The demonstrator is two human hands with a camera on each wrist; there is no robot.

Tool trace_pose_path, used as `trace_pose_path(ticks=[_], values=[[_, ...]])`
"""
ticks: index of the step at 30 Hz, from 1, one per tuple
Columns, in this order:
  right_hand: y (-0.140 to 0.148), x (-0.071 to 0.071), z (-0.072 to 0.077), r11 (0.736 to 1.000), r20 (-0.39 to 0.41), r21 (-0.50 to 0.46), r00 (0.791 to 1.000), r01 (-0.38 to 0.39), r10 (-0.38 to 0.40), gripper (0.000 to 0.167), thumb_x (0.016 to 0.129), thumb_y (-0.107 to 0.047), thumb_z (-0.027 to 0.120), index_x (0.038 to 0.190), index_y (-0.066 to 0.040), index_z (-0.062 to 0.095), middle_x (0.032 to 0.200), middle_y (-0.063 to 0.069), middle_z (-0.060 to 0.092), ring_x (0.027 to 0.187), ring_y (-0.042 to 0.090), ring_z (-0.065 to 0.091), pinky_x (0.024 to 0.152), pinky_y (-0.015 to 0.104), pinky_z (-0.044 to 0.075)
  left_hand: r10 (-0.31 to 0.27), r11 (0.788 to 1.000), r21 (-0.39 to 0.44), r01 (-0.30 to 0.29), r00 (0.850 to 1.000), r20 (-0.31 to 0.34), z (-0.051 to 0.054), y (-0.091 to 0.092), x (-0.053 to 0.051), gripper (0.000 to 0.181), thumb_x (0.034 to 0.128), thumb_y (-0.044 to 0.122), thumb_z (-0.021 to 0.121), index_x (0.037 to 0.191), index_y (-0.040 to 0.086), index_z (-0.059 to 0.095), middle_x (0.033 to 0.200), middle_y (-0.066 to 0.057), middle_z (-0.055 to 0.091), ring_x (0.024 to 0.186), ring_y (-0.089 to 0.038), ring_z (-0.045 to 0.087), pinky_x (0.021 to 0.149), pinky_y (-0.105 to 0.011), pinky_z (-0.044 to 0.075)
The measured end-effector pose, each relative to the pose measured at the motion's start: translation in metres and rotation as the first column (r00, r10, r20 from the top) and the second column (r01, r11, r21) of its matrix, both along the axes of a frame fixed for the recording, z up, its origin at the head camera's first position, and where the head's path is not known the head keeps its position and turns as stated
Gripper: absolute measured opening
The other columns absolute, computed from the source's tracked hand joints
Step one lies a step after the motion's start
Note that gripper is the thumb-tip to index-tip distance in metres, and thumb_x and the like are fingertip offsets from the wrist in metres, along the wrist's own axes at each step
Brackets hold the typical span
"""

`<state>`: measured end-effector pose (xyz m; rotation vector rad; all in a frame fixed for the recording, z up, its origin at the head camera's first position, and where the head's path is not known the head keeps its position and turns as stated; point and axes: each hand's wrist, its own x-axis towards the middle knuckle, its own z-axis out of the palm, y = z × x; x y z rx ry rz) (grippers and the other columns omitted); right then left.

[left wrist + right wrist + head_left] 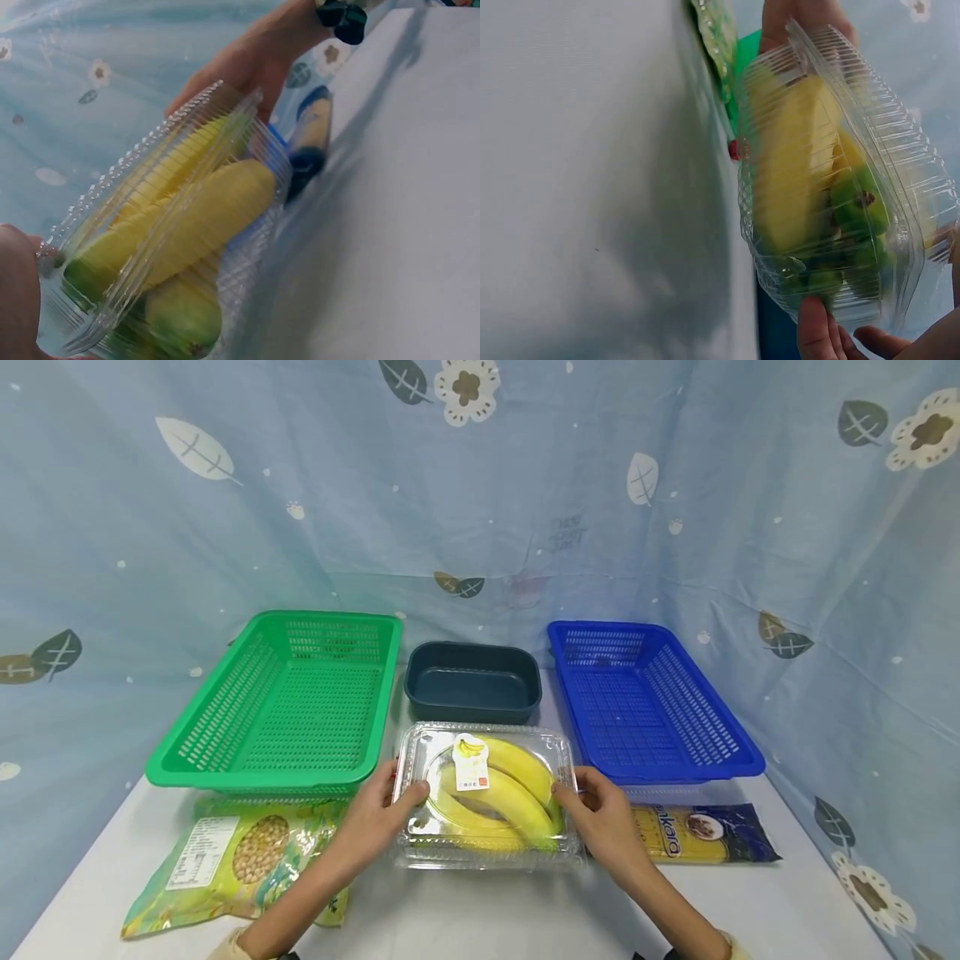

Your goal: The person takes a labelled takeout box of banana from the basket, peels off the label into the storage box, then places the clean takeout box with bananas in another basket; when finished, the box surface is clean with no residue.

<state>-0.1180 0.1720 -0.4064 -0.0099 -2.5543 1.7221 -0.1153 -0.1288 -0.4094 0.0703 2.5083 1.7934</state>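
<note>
A clear plastic clamshell box point(420, 839) of yellow bananas point(510, 797) is held between both hands above the white table, with a white banana sticker point(471, 764) on its lid. My left hand point(381, 806) grips the box's left side, thumb over the lid edge. On the opposite side my right hand point(606, 820) grips it likewise, thumb on top. The right wrist view shows green banana ends point(859, 202) and my right fingers point(817, 334) under the box's end. In the left wrist view, the box point(259, 247) is tilted and its shadow falls on the table.
Behind stand a green basket point(273, 783), a dark teal bin point(472, 712) and a blue basket point(667, 772). A bag of beans point(225, 868) lies at left, a yellow and navy pasta packet point(705, 833) at right. Patterned blue curtain point(480, 510) surrounds the table point(465, 918).
</note>
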Motion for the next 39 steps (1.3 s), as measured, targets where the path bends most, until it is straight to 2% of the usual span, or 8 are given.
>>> trace_pose_path(ticks=[5, 13, 16, 20, 27, 32, 36, 39], values=[[-0.004, 0.003, -0.007, 1.000, 0.015, -0.014, 1.000, 0.013, -0.013, 0.030, 0.095, -0.021, 0.070, 0.120, -0.005, 0.066, 0.097, 0.008, 0.068, 0.082, 0.019, 0.064, 0.062, 0.026, 0.051, 0.015, 0.999, -0.051, -0.014, 1.000, 0.009, -0.011, 0.000, 0.004, 0.057, 0.0985, 0.041, 0.061, 0.142, 0.007, 0.048, 0.130, -0.018, 0.061, 0.111, -0.029, 0.063, 0.087, -0.045, 0.054], [-0.016, 0.002, -0.015, 1.000, -0.003, 0.005, 1.000, 0.013, -0.013, 0.030, 0.093, -0.020, 0.071, 0.117, -0.002, 0.067, 0.094, 0.008, 0.064, 0.080, 0.018, 0.059, 0.060, 0.025, 0.051, 0.043, 0.987, -0.157, -0.041, 0.999, 0.010, -0.018, -0.006, 0.004, 0.059, 0.1011, 0.041, 0.055, 0.147, 0.006, 0.044, 0.127, -0.017, 0.063, 0.098, -0.024, 0.064, 0.080, -0.043, 0.054], [-0.018, 0.001, -0.019, 0.999, 0.010, 0.048, 1.000, 0.020, -0.020, 0.032, 0.093, -0.023, 0.072, 0.116, -0.002, 0.067, 0.096, 0.008, 0.064, 0.081, 0.019, 0.060, 0.061, 0.026, 0.052, 0.038, 0.986, -0.161, -0.034, 0.999, 0.024, -0.019, -0.007, 0.003, 0.056, 0.1017, 0.038, 0.054, 0.145, 0.004, 0.045, 0.108, -0.012, 0.067, 0.087, -0.021, 0.063, 0.074, -0.040, 0.053], [-0.020, 0.000, -0.023, 0.993, 0.027, 0.117, 0.999, 0.031, -0.034, 0.037, 0.092, -0.026, 0.072, 0.118, 0.000, 0.067, 0.100, 0.008, 0.065, 0.084, 0.018, 0.060, 0.063, 0.027, 0.053, 0.027, 0.984, -0.177, -0.018, 0.999, 0.044, -0.020, -0.009, 0.002, 0.058, 0.1022, 0.038, 0.054, 0.143, -0.002, 0.045, 0.097, -0.011, 0.065, 0.083, -0.022, 0.062, 0.072, -0.039, 0.052], [-0.019, -0.002, -0.024, 0.978, 0.035, 0.208, 0.999, 0.017, -0.024, 0.044, 0.093, -0.028, 0.070, 0.123, 0.004, 0.066, 0.098, 0.008, 0.067, 0.086, 0.018, 0.059, 0.068, 0.028, 0.051, 0.018, 0.972, -0.234, -0.004, 0.998, 0.055, -0.022, -0.011, -0.001, 0.068, 0.1022, 0.043, 0.053, 0.146, -0.007, 0.040, 0.134, -0.029, 0.056, 0.120, -0.042, 0.056, 0.094, -0.057, 0.048], [-0.017, -0.004, -0.021, 0.975, 0.035, 0.222, 0.999, -0.001, -0.007, 0.054, 0.093, -0.028, 0.070, 0.133, 0.006, 0.058, 0.103, 0.010, 0.068, 0.087, 0.018, 0.060, 0.068, 0.029, 0.052, 0.029, 0.970, -0.244, -0.012, 0.998, 0.063, -0.023, -0.011, -0.003, 0.067, 0.1019, 0.043, 0.055, 0.145, -0.007, 0.042, 0.129, -0.028, 0.059, 0.114, -0.040, 0.059, 0.091, -0.055, 0.050], [-0.017, -0.004, -0.016, 0.948, -0.029, 0.318, 1.000, 0.007, 0.003, 0.068, 0.092, -0.031, 0.071, 0.145, 0.003, 0.046, 0.120, 0.013, 0.065, 0.097, 0.023, 0.063, 0.077, 0.038, 0.054, 0.042, 0.967, -0.255, -0.024, 0.997, 0.063, -0.023, -0.010, -0.003, 0.067, 0.1011, 0.044, 0.056, 0.144, -0.006, 0.044, 0.126, -0.025, 0.061, 0.111, -0.036, 0.061, 0.089, -0.054, 0.051], [-0.018, -0.004, -0.009, 0.891, -0.145, 0.454, 0.989, 0.032, 0.038, 0.066, 0.090, -0.032, 0.073, 0.144, -0.002, 0.049, 0.132, 0.016, 0.059, 0.111, 0.032, 0.061, 0.088, 0.050, 0.052, 0.050, 0.965, -0.261, -0.032, 0.997, 0.062, -0.023, -0.009, -0.004, 0.065, 0.1006, 0.043, 0.056, 0.143, -0.006, 0.046, 0.122, -0.023, 0.063, 0.106, -0.033, 0.062, 0.086, -0.052, 0.052]])
